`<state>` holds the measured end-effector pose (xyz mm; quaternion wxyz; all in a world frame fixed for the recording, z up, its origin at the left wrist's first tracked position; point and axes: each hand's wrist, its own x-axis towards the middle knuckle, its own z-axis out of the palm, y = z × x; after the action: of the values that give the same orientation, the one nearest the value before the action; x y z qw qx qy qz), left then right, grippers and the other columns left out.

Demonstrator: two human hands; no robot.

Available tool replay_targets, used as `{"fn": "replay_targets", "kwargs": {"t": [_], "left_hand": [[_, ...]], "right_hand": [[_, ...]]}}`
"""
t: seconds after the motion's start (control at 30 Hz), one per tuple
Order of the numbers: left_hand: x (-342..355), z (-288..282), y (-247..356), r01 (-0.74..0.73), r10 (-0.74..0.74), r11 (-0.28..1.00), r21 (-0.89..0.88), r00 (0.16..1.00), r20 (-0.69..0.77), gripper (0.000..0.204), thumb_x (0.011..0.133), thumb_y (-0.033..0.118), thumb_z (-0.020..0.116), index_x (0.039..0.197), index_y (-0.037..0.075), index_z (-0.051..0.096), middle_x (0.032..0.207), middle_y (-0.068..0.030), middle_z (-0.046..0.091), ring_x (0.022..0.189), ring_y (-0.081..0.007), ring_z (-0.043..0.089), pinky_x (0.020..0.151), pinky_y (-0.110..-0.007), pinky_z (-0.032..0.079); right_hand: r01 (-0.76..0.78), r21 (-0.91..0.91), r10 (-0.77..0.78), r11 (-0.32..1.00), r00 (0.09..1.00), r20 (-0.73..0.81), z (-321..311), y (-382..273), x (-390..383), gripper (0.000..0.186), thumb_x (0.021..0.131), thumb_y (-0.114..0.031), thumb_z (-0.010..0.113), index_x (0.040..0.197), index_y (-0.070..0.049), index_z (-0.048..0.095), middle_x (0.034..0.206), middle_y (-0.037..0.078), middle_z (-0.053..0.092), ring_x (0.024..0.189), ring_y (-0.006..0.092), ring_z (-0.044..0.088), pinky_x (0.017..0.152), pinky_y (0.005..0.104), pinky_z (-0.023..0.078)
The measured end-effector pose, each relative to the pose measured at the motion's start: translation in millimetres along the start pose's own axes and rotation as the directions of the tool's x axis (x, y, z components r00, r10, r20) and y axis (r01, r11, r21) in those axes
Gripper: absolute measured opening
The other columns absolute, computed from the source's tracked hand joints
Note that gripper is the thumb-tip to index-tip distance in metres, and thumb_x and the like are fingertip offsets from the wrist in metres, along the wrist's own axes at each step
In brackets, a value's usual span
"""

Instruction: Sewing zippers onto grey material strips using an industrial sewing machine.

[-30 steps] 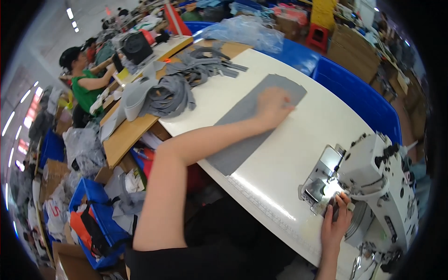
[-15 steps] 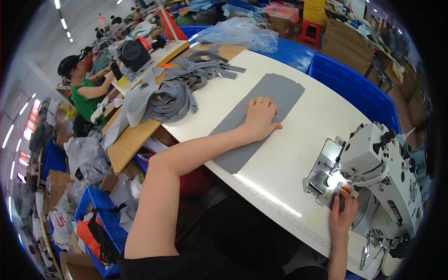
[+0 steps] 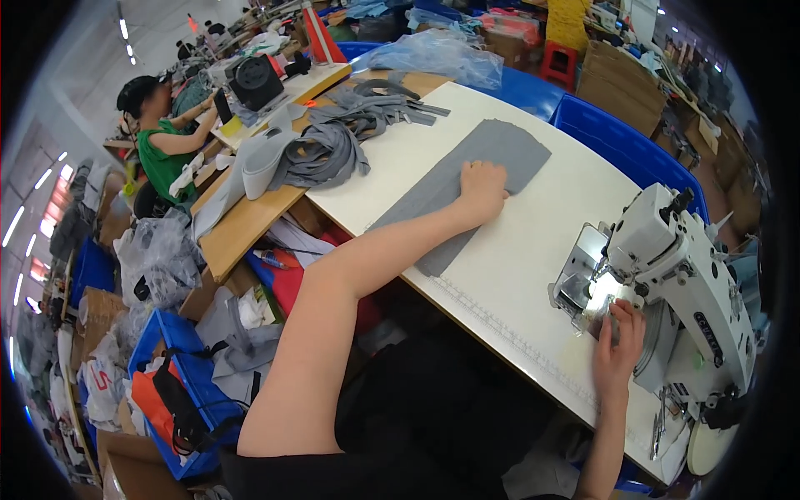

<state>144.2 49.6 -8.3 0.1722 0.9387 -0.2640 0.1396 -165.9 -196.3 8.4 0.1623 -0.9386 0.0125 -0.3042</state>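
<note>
A long grey fabric panel (image 3: 450,179) lies slantwise across the white tabletop. On its upper part rests my left hand (image 3: 484,192), fingers curled down and closed on the cloth near its right edge. To the right stands a white sewing machine (image 3: 658,237) with its lamp lit over a shiny metal plate (image 3: 581,267). My right hand (image 3: 619,346) is beside the needle area, its fingers slightly bent, with the thumb apart from them. I make out nothing held in it. The needle is lost in the glare.
Grey fabric strips (image 3: 325,154) are heaped at the table's far left, next to a wooden board (image 3: 242,233). A blue bin (image 3: 621,142) stands behind the table. Lower left, a blue crate (image 3: 158,333) holds cloth and bags. A co-worker in green (image 3: 162,154) sits far left.
My left hand has moved slightly up the panel, and its spread fingers have curled in. My right hand's fingers have shifted at the machine. The whole view has tilted a little.
</note>
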Motion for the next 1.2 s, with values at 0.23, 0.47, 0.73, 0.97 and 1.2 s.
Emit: {"fn": "replay_targets", "kwargs": {"t": [0.23, 0.47, 0.73, 0.97, 1.2], "left_hand": [[-6, -12, -10, -0.061, 0.044, 0.989, -0.135, 0.991, -0.126, 0.021, 0.079, 0.021, 0.085, 0.086, 0.012, 0.067, 0.094, -0.013, 0.069, 0.094, -0.034, 0.065, 0.083, -0.046, 0.047], [-12, -33, 3, 0.054, -0.099, 0.851, -0.522, 0.993, -0.058, 0.022, 0.08, 0.013, 0.084, 0.085, 0.008, 0.063, 0.082, -0.0083, 0.067, 0.083, -0.0262, 0.066, 0.076, -0.042, 0.049], [-61, -18, 86, 0.62, -0.093, -0.003, -0.784, 0.781, 0.618, 0.056, 0.081, 0.004, 0.088, 0.127, 0.002, 0.055, 0.099, -0.0096, 0.068, 0.086, -0.0169, 0.067, 0.071, -0.033, 0.056], [-57, -2, 105, 0.189, 0.0, 0.481, -0.856, 0.977, 0.215, 0.072, 0.077, 0.0, 0.086, 0.141, 0.009, 0.052, 0.127, -0.0196, 0.066, 0.113, -0.0271, 0.067, 0.078, -0.041, 0.06], [-62, 12, 91, -0.433, 0.502, 0.797, -0.421, 0.863, 0.061, 0.024, 0.1, 0.013, 0.063, 0.121, 0.015, 0.074, 0.147, -0.0094, 0.061, 0.141, -0.0315, 0.052, 0.122, -0.064, 0.019]], "right_hand": [[0.02, 0.133, -0.013, 0.991, 0.998, -0.059, -4, -52, 5, 0.021, 0.091, -0.002, 0.069, 0.112, -0.002, 0.067, 0.116, 0.016, 0.067, 0.107, 0.0357, 0.063, 0.094, 0.0439, 0.051], [-0.136, 0.477, 0.096, 0.868, 0.99, 0.107, 46, -117, 6, 0.026, 0.091, -0.009, 0.074, 0.115, -0.002, 0.065, 0.115, 0.015, 0.068, 0.107, 0.0336, 0.065, 0.092, 0.0407, 0.051], [-0.521, 0.711, 0.553, 0.472, 0.803, 0.222, 84, -139, 25, 0.044, 0.093, -0.017, 0.078, 0.121, -0.002, 0.047, 0.098, 0.011, 0.072, 0.086, 0.0161, 0.069, 0.074, 0.0334, 0.054], [-0.683, 0.725, 0.516, 0.094, 0.656, 0.551, 45, -133, -6, 0.037, 0.1, -0.018, 0.069, 0.127, -0.002, 0.048, 0.083, 0.012, 0.07, 0.068, 0.0189, 0.069, 0.059, 0.0326, 0.054], [-0.492, -0.047, 0.483, 0.869, 0.866, -0.131, -8, -41, -10, 0.028, 0.101, -0.02, 0.063, 0.121, -0.001, 0.064, 0.11, 0.02, 0.069, 0.1, 0.0366, 0.067, 0.086, 0.0459, 0.055]]}}
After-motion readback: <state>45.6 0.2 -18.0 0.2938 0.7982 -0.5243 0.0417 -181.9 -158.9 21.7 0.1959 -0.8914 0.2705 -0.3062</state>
